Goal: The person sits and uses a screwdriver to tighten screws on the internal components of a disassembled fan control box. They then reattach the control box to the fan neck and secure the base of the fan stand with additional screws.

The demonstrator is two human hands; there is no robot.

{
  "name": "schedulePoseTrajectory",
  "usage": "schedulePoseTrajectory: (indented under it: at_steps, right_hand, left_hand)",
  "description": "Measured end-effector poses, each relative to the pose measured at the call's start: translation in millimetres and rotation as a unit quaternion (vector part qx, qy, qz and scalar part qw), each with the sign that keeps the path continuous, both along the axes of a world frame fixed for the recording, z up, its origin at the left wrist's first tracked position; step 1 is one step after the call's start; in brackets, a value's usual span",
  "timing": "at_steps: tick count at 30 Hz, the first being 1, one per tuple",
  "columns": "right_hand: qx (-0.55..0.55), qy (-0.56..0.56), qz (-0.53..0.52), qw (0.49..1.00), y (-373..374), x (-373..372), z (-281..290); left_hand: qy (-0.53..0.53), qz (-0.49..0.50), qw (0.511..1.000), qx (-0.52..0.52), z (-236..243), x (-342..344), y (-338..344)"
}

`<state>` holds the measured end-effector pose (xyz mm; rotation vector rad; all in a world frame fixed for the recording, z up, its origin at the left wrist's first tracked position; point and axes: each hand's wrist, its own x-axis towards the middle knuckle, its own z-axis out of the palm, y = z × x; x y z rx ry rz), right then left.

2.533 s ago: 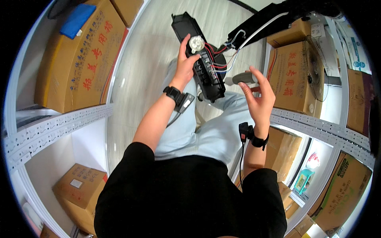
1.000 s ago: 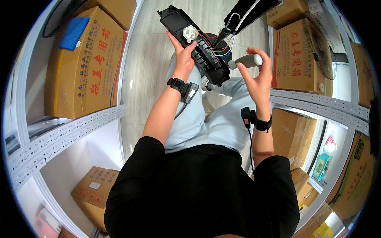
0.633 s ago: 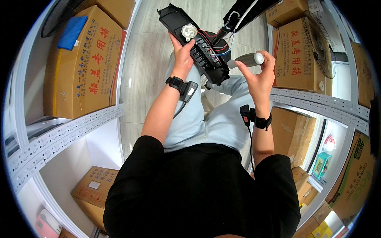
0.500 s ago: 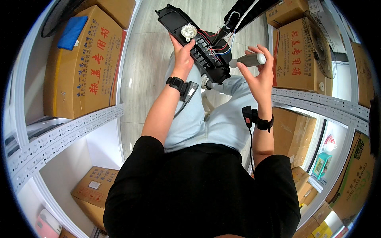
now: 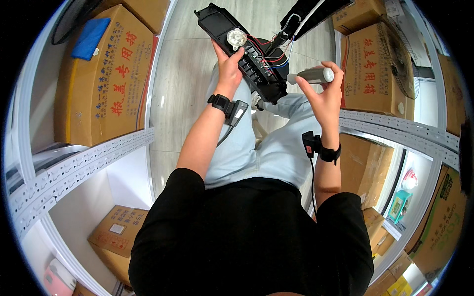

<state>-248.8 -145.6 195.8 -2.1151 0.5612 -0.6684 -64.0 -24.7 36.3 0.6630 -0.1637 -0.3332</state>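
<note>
My left hand (image 5: pixel 230 74) grips the near-left edge of a long black plastic housing (image 5: pixel 212 27), thumb on top. The housing lies tilted above my knees, its inner side facing up. A round, pale motor-like part (image 5: pixel 236 38), a row of small switches (image 5: pixel 254 69) and red, white and blue wires (image 5: pixel 274 61) show on it. The wires run toward a black pole (image 5: pixel 279 39) behind. To the right, my right hand (image 5: pixel 323 96) holds a thick grey handle (image 5: pixel 312 75), apparently a screwdriver's, between thumb and fingers. Its left end is close to the housing; no shaft can be made out.
Metal shelving with cardboard boxes stands on both sides, a large box (image 5: pixel 106 79) at left and another (image 5: pixel 365 69) at right. A round wire fan grille (image 5: pixel 402 61) leans against the right box. A blue folded cloth (image 5: pixel 91 38) lies on the left box.
My right fingers have closed in around the grey handle, which has shifted slightly right. My left hand and the housing have barely moved.
</note>
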Motion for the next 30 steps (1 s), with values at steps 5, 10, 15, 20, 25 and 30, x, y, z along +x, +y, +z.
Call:
schedulePoseTrajectory:
  at_steps: [5, 10, 15, 20, 25, 30]
  right_hand:
    - [0.098, -0.019, 0.084, 0.991, -5.9, -2.8, 12.9]
    - [-0.085, 0.082, -0.049, 0.992, 1.1, 0.3, 9.7]
    - [-0.009, 0.010, -0.006, 1.000, -2.2, -1.4, 3.1]
    - [0.109, 0.002, 0.064, 0.992, -7.7, -6.1, 15.2]
    - [0.110, -0.017, 0.065, 0.992, -7.9, -9.9, 4.9]
    - [0.137, -0.038, 0.061, 0.988, -7.7, -10.4, -0.4]
  left_hand:
    - [0.000, -0.006, 1.000, -0.001, 0.7, 1.3, 0.9]
    - [0.001, -0.012, 1.000, -0.001, 2.8, -0.6, 0.9]
    - [0.002, -0.001, 1.000, -0.008, 6.5, -2.8, -0.4]
    - [0.041, -0.041, 0.998, -0.003, -1.8, 4.9, 2.2]
    - [0.105, -0.095, 0.988, -0.063, 9.4, -5.8, 0.9]
    - [0.117, -0.146, 0.980, -0.074, -3.1, 2.0, 2.7]
